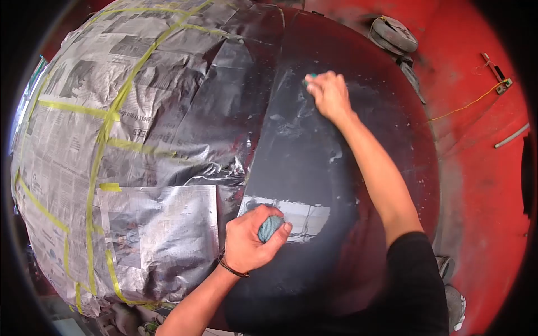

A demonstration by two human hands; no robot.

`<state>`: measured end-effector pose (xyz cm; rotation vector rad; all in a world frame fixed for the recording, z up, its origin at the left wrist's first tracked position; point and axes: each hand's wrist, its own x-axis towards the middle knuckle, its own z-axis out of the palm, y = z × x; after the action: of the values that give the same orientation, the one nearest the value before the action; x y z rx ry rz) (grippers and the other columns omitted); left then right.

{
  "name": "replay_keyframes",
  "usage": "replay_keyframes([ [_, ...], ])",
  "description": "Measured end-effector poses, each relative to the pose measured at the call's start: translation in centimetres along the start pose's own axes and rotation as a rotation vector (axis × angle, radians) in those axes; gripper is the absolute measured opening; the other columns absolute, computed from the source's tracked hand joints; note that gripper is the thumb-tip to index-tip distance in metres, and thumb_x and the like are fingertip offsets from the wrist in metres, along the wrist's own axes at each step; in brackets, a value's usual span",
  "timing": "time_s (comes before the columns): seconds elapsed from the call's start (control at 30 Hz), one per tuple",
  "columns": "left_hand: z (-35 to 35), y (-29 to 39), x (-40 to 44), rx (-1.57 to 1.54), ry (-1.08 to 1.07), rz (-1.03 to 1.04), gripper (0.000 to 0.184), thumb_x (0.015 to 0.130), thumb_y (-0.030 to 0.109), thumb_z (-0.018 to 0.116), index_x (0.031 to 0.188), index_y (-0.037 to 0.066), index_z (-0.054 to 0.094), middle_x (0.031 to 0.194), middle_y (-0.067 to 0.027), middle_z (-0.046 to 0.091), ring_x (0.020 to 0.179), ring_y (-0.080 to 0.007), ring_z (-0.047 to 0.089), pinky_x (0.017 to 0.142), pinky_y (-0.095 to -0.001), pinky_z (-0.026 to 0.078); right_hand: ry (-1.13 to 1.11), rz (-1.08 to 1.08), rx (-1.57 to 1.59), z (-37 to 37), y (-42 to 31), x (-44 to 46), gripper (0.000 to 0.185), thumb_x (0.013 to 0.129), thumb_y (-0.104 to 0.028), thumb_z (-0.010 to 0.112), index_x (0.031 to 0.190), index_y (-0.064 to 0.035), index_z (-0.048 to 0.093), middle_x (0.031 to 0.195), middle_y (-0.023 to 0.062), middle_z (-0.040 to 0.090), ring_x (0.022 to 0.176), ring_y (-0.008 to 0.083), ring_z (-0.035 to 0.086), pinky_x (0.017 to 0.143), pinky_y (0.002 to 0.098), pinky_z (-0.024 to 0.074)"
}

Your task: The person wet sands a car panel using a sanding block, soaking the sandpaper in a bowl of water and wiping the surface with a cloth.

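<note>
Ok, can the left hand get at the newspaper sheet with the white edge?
Probably yes: the left hand is just beside the newspaper sheet, with nothing visible between them, though the blue-green wad it holds would hinder a grip.

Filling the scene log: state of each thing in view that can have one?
Left hand, closed around blue-green wad
Right hand, closed on green piece, mostly hidden
Dark panel, wet-looking, glossy in patches
Newspaper, wrinkled, taped
Yellow tape, stuck across newspaper

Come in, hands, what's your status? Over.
Left hand gripping blue-green wad. Right hand at dark panel, small green piece at fingertips. Taped newspaper alongside; nothing seen blocking either hand.
</note>
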<state>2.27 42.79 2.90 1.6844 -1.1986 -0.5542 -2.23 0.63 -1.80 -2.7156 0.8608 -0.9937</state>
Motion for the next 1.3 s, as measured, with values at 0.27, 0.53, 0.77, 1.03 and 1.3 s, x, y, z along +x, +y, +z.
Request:
replay_keyframes([
  [0.27,0.1,0.3,-0.2,-0.002,0.024,0.024,0.023,0.099,0.022,0.087,0.107,0.002,0.08,0.086,-0.0117,0.079,0.079,-0.0218,0.079,0.077,-0.0344,0.06,-0.075,-0.052,0.075,1.2,-1.9,1.0,0.031,0.099,-0.025,0.084,0.129,-0.0207,0.088,0.123,0.0165,0.08,0.116,0.0397,0.07,0.11,0.0511,0.0564],
  [0.53,0.2,-0.7,0.1,0.008,0.062,0.068,0.023,0.1,0.022,0.086,0.106,0.002,0.08,0.086,-0.0119,0.08,0.08,-0.0218,0.079,0.077,-0.0347,0.06,0.088,0.129,-0.066,5.9,-3.4,6.9,0.025,0.102,-0.028,0.077,0.123,-0.0216,0.09,0.121,0.0191,0.078,0.112,0.0428,0.069,0.103,0.0514,0.0591],
  [0.77,0.0,-0.8,-0.1,0.048,0.019,0.041,0.039,0.105,0.047,0.078,0.111,0.009,0.08,0.087,-0.0203,0.079,0.085,-0.04,0.08,0.08,-0.0473,0.061,-0.016,-0.15,-0.069,-1.0,-10.6,-8.9,0.028,0.099,-0.026,0.08,0.125,-0.0188,0.087,0.117,0.0124,0.075,0.107,0.0357,0.064,0.096,0.0469,0.0538],
  [1.03,1.0,-0.5,-1.7,0.153,-0.06,0.303,0.034,0.104,0.045,0.075,0.111,0.012,0.079,0.098,-0.0172,0.079,0.094,-0.0406,0.077,0.084,-0.049,0.059,0.269,0.803,0.7,-20.1,-25.6,-36.2,0.042,0.108,-0.023,0.082,0.147,-0.0082,0.078,0.133,0.0124,0.08,0.126,0.0233,0.074,0.113,0.0373,0.0548],
  [1.3,3.0,-0.3,-6.1,0.347,-0.286,0.711,0.049,0.093,0.037,0.082,0.135,0.014,0.075,0.126,-0.0115,0.073,0.131,-0.0369,0.062,0.119,-0.0566,0.04,0.901,1.275,1.09,-25.5,-38.1,-65.6,0.049,0.117,-0.019,0.071,0.161,-0.0004,0.061,0.145,0.0088,0.075,0.122,0.0158,0.074,0.105,0.0349,0.0618],
])
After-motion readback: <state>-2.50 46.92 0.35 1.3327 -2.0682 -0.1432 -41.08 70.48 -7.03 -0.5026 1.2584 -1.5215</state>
